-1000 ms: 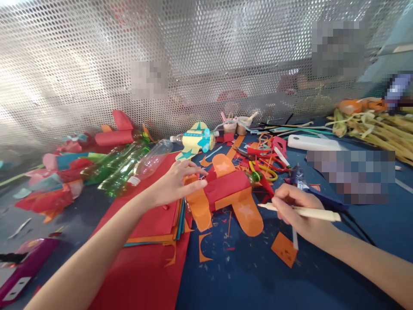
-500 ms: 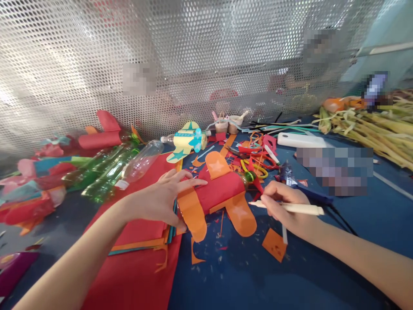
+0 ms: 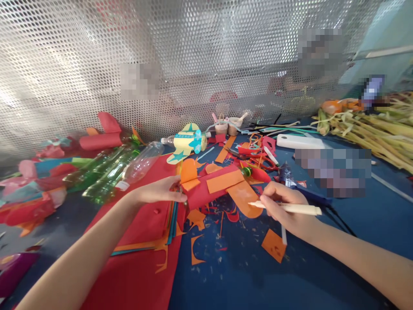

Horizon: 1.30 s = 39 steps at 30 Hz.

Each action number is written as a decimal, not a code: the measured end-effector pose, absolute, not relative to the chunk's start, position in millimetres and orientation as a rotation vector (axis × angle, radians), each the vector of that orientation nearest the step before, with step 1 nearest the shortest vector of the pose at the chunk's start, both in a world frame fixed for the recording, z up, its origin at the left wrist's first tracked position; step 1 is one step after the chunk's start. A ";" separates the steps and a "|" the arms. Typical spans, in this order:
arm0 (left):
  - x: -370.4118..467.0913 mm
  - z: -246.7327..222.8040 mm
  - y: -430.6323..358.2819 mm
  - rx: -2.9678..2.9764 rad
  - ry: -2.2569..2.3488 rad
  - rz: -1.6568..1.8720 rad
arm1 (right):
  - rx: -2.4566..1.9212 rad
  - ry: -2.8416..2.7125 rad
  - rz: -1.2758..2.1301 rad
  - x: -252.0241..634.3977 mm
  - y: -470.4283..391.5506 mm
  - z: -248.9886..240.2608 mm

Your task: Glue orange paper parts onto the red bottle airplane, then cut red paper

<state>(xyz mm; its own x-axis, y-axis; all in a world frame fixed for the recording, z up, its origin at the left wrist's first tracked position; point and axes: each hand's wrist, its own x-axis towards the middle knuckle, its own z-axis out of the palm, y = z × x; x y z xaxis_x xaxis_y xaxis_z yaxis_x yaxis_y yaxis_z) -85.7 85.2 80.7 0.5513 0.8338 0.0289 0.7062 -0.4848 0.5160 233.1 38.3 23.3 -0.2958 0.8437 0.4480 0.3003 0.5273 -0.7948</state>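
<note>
A bottle wrapped in red paper [image 3: 201, 197] lies over the blue table, with orange paper pieces on it and its green neck to the right. My left hand [image 3: 167, 189] grips the bottle's left end between thumb and fingers. A rounded orange paper wing [image 3: 243, 196] with a pale star sticks out at the bottle's lower right. In my right hand [image 3: 287, 202] is a cream marker [image 3: 301, 209], its tip over the wing's edge; whether it touches cannot be told. Orange and red scraps [image 3: 196, 218] lie around the bottle.
Red paper sheets [image 3: 129, 275] spread at the left, with clear and green bottles [image 3: 106, 172] behind. A yellow paper-covered bottle [image 3: 185, 141], scissors [image 3: 237, 153], two small cups [image 3: 234, 125] and a white glue gun-like object [image 3: 300, 141] stand or lie farther back, before a perforated metal screen.
The red bottle has rolled in my left hand, so the orange pieces sit differently and a long orange strip faces up. The marker tip is now over the orange wing.
</note>
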 end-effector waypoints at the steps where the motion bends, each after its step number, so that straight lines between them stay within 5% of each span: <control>1: -88.5 79.7 87.2 2.240 1.215 0.379 | -0.956 -1.827 0.743 233.0 37.3 23.7; 12: -100.7 75.1 88.0 1.810 1.186 0.486 | -0.833 -1.678 0.627 234.8 36.4 19.3; 30: -56.8 57.6 75.6 2.529 1.392 0.425 | -0.808 -1.626 0.871 229.9 47.7 15.0; 39: -43.1 55.1 61.4 2.452 1.374 0.451 | -0.942 -2.036 0.872 229.9 43.9 17.8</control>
